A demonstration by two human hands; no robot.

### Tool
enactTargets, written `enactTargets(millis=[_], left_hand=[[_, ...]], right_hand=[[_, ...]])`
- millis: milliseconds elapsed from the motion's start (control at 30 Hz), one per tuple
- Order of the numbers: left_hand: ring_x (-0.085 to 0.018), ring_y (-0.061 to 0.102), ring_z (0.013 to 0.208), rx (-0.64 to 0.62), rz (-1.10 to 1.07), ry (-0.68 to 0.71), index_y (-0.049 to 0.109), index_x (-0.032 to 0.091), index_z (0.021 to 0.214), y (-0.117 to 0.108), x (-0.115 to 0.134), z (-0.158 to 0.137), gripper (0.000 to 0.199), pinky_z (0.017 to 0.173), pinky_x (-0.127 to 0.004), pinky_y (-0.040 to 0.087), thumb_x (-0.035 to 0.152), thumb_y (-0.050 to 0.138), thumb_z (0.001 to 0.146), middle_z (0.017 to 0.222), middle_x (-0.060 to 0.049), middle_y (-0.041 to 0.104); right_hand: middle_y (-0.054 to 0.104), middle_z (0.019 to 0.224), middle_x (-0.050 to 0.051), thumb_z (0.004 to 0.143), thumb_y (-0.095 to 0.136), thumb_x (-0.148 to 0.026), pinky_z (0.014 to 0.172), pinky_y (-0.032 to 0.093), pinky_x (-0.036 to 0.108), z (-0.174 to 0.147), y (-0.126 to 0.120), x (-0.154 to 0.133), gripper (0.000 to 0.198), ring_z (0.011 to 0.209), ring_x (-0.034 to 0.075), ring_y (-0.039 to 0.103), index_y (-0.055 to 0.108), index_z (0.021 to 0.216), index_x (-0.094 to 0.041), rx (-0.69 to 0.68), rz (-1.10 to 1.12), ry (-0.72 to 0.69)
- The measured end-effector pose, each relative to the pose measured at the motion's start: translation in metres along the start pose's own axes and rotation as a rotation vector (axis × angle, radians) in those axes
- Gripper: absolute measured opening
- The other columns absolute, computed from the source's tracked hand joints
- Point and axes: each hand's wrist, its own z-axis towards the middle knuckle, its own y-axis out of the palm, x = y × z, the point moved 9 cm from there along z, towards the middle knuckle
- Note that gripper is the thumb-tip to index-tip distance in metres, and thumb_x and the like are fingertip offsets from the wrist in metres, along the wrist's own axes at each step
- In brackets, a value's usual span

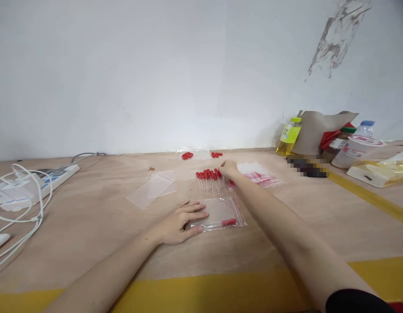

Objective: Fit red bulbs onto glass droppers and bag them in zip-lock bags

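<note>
The desk (90, 234) looks like matt, pale plywood with a glossy yellow painted band along its near edge. The bag (221, 213) under the left hand (180, 224) is clear, shiny plastic film. The droppers (209, 180) have red rubbery-looking caps on clear stems. At the left edge, white cables (28, 217) look smooth plastic.

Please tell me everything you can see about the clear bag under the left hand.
The bag is small, clear, soft plastic, with a red strip along its right edge. It lies flat on the wooden table, in front of the row of droppers. One red-capped dropper lies inside, near its front edge. The left hand rests flat on its left end.
</note>
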Motion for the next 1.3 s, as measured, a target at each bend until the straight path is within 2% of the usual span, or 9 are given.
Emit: enactTargets(millis=[133,233,367,567,833,1000,1100,1200,1300], left_hand=[[-0.020,0.025,0.128,-0.003,0.007,0.005,0.037,0.030,0.129,0.000,0.000,0.000,0.044,0.106,-0.044,0.014,0.045,0.037,0.088,0.139,-0.002,0.030],[-0.020,0.026,0.128,0.003,0.008,0.008,0.037,0.030,0.129,0.002,-0.002,0.001,0.044,0.106,-0.045,0.015,0.045,0.037,0.088,0.139,-0.003,0.031],[-0.020,0.026,0.128,0.029,0.013,-0.004,0.038,0.030,0.128,0.003,-0.003,0.003,0.043,0.106,-0.044,0.015,0.045,0.037,0.088,0.138,-0.003,0.032],[-0.020,0.028,0.127,0.043,0.021,-0.008,0.039,0.030,0.128,0.002,-0.002,0.005,0.043,0.106,-0.043,0.016,0.045,0.039,0.087,0.138,-0.002,0.034],[-0.019,0.029,0.127,0.051,0.033,-0.003,0.041,0.029,0.127,0.001,0.001,0.005,0.043,0.106,-0.041,0.016,0.046,0.038,0.087,0.137,-0.002,0.034],[-0.019,0.027,0.127,0.051,0.032,-0.018,0.028,0.028,0.133,-0.001,0.002,0.004,0.050,0.106,-0.041,0.017,0.046,0.037,0.088,0.137,-0.001,0.035],[-0.019,0.028,0.127,0.056,0.037,-0.041,0.023,0.028,0.135,-0.002,0.001,0.004,0.053,0.106,-0.041,0.018,0.046,0.037,0.087,0.137,-0.001,0.035],[-0.020,0.027,0.127,0.050,0.045,-0.053,0.022,0.028,0.136,-0.001,0.000,0.004,0.054,0.106,-0.040,0.019,0.047,0.036,0.087,0.138,-0.002,0.033],[-0.020,0.027,0.127,0.050,0.048,-0.051,0.022,0.028,0.136,-0.001,-0.001,0.004,0.054,0.106,-0.040,0.019,0.048,0.036,0.087,0.138,-0.002,0.033]], right_hand=[[0.062,0.059,0.006,0.073,0.052,-0.021,0.049,0.044,0.023,-0.012,-0.036,0.001,0.012,0.054,0.016,0.059,0.057,0.065,-0.014,0.015,0.119,-0.006],[0.063,0.072,0.003,0.081,0.044,-0.026,0.043,0.043,0.019,-0.037,-0.074,0.009,0.012,0.050,0.009,0.057,0.049,0.086,-0.016,0.074,0.249,-0.057],[0.059,0.064,0.000,0.079,0.051,-0.032,0.043,0.045,0.018,-0.082,-0.108,0.048,0.017,0.048,0.008,0.055,0.041,0.078,-0.018,0.249,0.693,-0.053],[0.057,0.060,-0.003,0.069,0.062,-0.043,0.040,0.043,0.016,-0.113,-0.081,0.095,0.032,0.045,0.007,0.052,0.041,0.077,-0.019,0.193,0.928,0.043],[0.059,0.059,-0.002,0.076,0.058,-0.028,0.049,0.050,0.019,-0.122,-0.056,0.096,0.019,0.047,0.007,0.056,0.044,0.067,-0.020,0.066,1.149,0.229],[0.062,0.070,0.002,0.075,0.058,-0.016,0.064,0.052,0.025,-0.145,-0.027,0.078,0.011,0.067,0.012,0.064,0.047,0.072,-0.018,-0.369,1.167,0.414],[0.060,0.063,-0.001,0.068,0.066,-0.022,0.049,0.046,0.019,-0.153,-0.027,0.066,0.020,0.058,0.011,0.061,0.050,0.078,-0.017,-0.554,0.940,0.277],[0.053,0.053,-0.005,0.064,0.068,-0.033,0.038,0.032,0.016,-0.150,-0.034,0.057,0.027,0.043,0.005,0.048,0.053,0.078,-0.016,-0.546,0.737,0.061],[0.054,0.058,-0.004,0.062,0.068,-0.036,0.043,0.032,0.017,-0.147,-0.036,0.049,0.028,0.046,0.005,0.043,0.057,0.077,-0.015,-0.480,0.622,-0.102]])
